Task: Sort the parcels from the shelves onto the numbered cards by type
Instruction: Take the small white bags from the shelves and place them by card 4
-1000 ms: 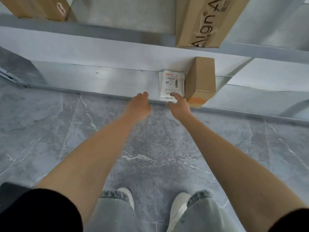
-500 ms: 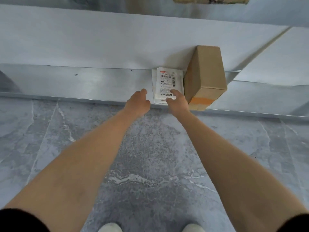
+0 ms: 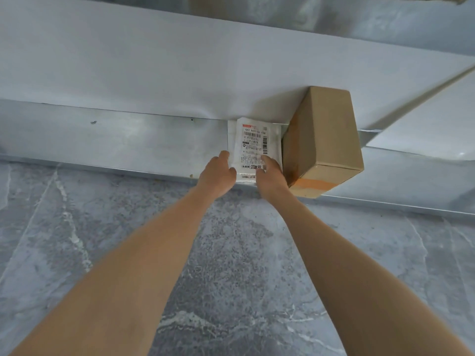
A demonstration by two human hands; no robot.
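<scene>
- White mailer parcel (image 3: 253, 147) lies flat on the shelf (image 3: 128, 140), with a brown box (image 3: 326, 140) just beside it at 3 o'clock.
- Both hands have closed in: right hand (image 3: 271, 177) now lays fingers on the label, grip unclenched.
- Left hand (image 3: 218, 176) meets the 8 o'clock edge; I cannot tell its grip.
- Pick-up looks imminent.

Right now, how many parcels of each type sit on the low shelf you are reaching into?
White flat mailer: 1
Brown cardboard box: 1
Total: 2
</scene>
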